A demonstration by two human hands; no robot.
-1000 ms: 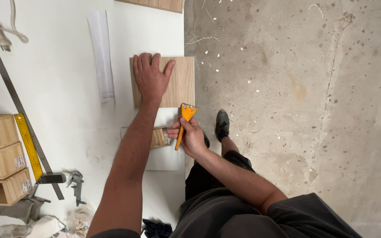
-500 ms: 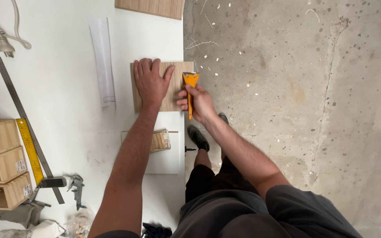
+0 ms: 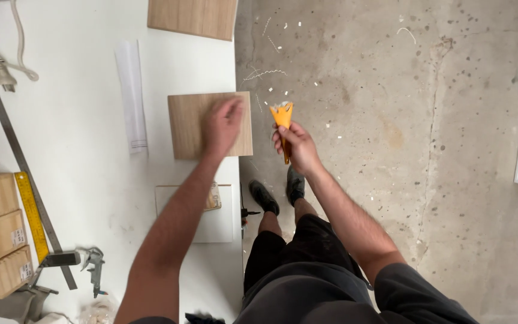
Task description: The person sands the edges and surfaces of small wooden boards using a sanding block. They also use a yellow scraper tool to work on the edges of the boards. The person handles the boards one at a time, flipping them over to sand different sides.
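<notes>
The left hand [image 3: 223, 125] lies flat on the board [image 3: 192, 125] at the table [image 3: 85, 120] edge. The right hand [image 3: 295, 144] grips an orange scraper [image 3: 283, 117] out over the floor [image 3: 391, 120], away from the board. White bits lie on the floor, so some trimming looks done.

The right hand [image 3: 295, 144] now carries the orange scraper [image 3: 283, 117] off the wooden panel [image 3: 190, 126] — out over the concrete floor [image 3: 391, 120] — while the left hand [image 3: 223, 123] slides, blurred, toward the panel's right edge.
</notes>
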